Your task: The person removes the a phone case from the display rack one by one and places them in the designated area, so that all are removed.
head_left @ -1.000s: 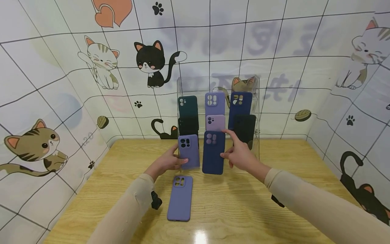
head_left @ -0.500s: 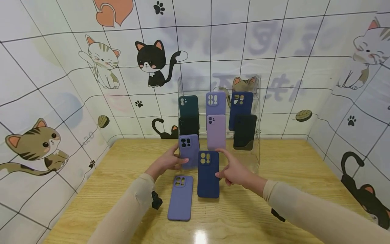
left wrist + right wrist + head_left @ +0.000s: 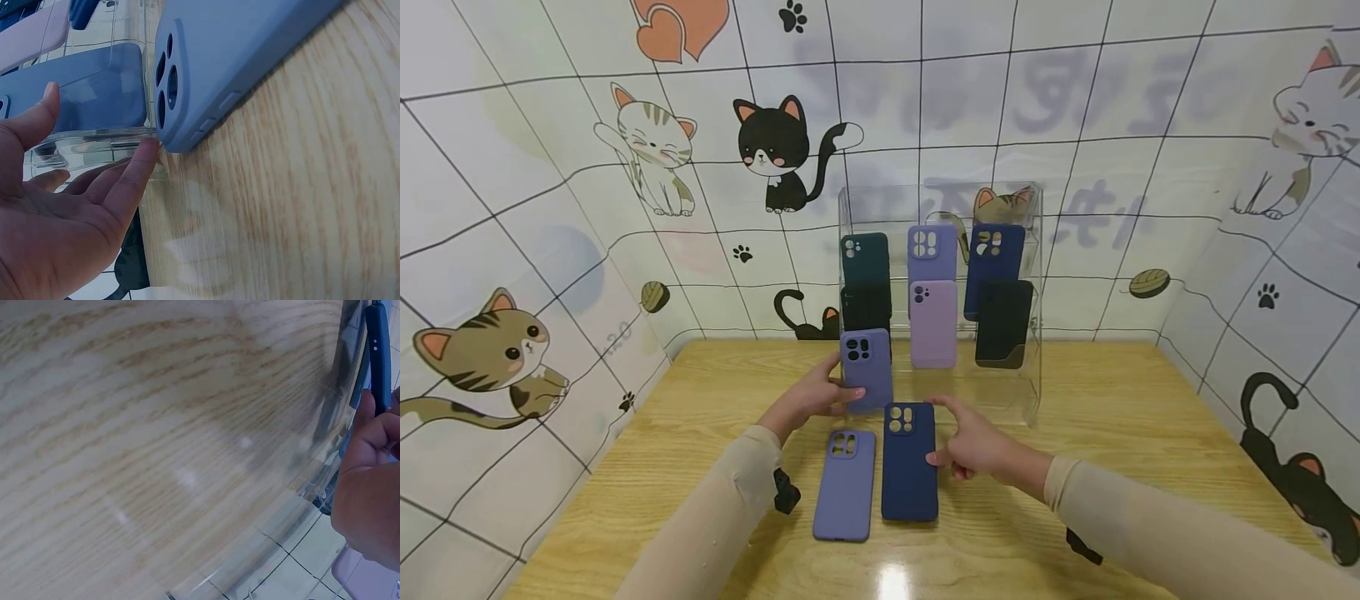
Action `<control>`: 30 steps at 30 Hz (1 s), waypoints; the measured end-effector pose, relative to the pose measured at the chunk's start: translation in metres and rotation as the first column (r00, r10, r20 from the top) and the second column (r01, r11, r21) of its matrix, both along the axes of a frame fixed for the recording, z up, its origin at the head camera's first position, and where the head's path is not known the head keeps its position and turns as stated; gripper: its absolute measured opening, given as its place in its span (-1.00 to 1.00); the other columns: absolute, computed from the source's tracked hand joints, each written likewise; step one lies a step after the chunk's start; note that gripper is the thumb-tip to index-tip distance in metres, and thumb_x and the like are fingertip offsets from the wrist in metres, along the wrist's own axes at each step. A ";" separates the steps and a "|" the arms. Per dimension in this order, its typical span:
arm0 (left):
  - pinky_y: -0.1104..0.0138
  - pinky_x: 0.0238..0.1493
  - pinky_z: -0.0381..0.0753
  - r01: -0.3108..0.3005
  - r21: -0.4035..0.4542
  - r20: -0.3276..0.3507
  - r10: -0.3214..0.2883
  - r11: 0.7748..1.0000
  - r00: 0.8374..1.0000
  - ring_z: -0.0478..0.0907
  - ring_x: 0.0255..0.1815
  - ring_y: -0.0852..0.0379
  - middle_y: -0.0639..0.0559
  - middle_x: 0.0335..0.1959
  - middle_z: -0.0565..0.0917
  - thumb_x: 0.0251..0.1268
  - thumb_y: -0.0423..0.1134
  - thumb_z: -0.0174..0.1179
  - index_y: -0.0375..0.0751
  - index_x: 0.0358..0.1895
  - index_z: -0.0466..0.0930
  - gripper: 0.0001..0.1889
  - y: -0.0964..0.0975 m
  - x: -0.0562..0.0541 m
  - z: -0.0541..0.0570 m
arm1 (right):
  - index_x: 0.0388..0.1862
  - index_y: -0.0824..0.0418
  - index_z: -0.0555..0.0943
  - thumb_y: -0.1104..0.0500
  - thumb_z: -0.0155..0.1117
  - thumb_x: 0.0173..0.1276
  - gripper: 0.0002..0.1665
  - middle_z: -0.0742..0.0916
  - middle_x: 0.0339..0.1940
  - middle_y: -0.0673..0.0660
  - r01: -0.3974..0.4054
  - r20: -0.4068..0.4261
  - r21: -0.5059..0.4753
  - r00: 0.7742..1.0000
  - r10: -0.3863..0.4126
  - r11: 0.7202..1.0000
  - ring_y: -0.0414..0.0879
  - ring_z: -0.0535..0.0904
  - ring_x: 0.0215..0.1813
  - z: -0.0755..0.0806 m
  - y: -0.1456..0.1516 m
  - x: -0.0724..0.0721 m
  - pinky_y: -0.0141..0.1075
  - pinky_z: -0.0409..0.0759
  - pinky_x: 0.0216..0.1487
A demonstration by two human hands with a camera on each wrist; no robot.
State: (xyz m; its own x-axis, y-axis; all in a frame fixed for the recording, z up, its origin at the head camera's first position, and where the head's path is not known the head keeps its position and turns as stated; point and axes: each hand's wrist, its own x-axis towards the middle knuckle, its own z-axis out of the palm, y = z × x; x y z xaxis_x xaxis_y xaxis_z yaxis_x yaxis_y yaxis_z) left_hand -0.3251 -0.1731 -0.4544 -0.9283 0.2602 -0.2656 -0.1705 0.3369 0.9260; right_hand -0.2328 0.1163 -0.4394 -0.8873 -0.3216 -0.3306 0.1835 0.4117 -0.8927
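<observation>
My right hand [image 3: 977, 442] holds a dark blue phone case [image 3: 908, 479], index finger at its top corner and thumb on its right edge. The case is low over the table, in front of the stand. In the right wrist view this blue case [image 3: 378, 356] shows edge-on beyond the fingers. My left hand [image 3: 812, 393] grips the left side of the clear display stand [image 3: 985, 392], its thumb over the front of a lilac phone case [image 3: 874, 367] in the bottom tier. Another lilac case [image 3: 842, 492] lies on the table, left of the blue one.
Upper tiers of the stand hold a dark green case [image 3: 865, 254], a black case [image 3: 1003, 321], a pink case [image 3: 933, 325], a blue case [image 3: 996, 267] and others. The wood table [image 3: 737, 375] meets a cat-print backdrop [image 3: 895, 125] behind the stand.
My right hand has drawn the dark blue case down and toward me, from in front of the stand's middle column to beside the lilac case. My left hand has stayed at the stand.
</observation>
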 end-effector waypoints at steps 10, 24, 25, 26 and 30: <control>-0.18 0.33 0.67 -0.008 0.001 0.007 0.008 1.000 1.000 0.47 0.53 -0.38 -0.42 0.62 0.34 0.44 -0.21 0.43 0.19 0.78 -0.11 0.04 -0.001 -0.001 -0.001 | 0.75 0.00 0.12 0.40 0.46 0.36 0.11 0.71 -0.60 0.19 -0.059 0.025 -0.029 0.998 0.060 0.998 -0.08 0.39 -0.71 -0.008 0.000 0.002 -0.32 0.28 -0.60; -0.17 0.33 0.67 -0.016 -0.003 0.000 0.016 1.000 1.000 0.46 0.55 -0.37 -0.40 0.63 0.33 0.43 -0.22 0.43 0.21 0.77 -0.07 0.03 0.000 -0.001 -0.001 | 0.75 0.01 0.12 0.34 0.48 0.36 0.11 0.77 -0.55 0.21 -0.081 0.039 -0.023 0.996 0.082 0.996 -0.09 0.43 -0.71 -0.017 -0.002 0.000 -0.34 0.29 -0.61; -0.18 0.33 0.66 -0.013 -0.002 0.000 0.013 1.000 1.000 0.46 0.55 -0.37 -0.40 0.63 0.33 0.44 -0.22 0.43 0.21 0.77 -0.08 0.03 0.000 -0.001 -0.001 | 0.75 0.01 0.12 0.34 0.49 0.36 0.11 0.78 -0.54 0.22 -0.083 0.040 -0.023 0.996 0.083 0.996 -0.09 0.43 -0.71 -0.018 -0.002 0.000 -0.34 0.29 -0.61; -0.18 0.34 0.66 -0.012 0.001 0.000 0.012 1.000 1.000 0.46 0.55 -0.37 -0.40 0.63 0.33 0.44 -0.22 0.43 0.22 0.77 -0.08 0.03 0.000 -0.001 -0.001 | 0.75 0.02 0.12 0.34 0.49 0.36 0.11 0.78 -0.54 0.22 -0.082 0.043 -0.025 0.996 0.083 0.996 -0.09 0.43 -0.71 -0.018 -0.002 0.000 -0.34 0.29 -0.61; -0.19 0.34 0.65 -0.010 0.010 0.000 0.010 1.000 1.000 0.46 0.55 -0.37 -0.41 0.63 0.32 0.44 -0.22 0.43 0.24 0.78 -0.10 0.04 0.001 0.000 0.000 | 0.75 0.04 0.12 0.34 0.49 0.35 0.11 0.81 -0.50 0.24 -0.085 0.050 -0.026 0.995 0.086 0.996 -0.10 0.44 -0.71 -0.018 -0.004 0.000 -0.35 0.28 -0.61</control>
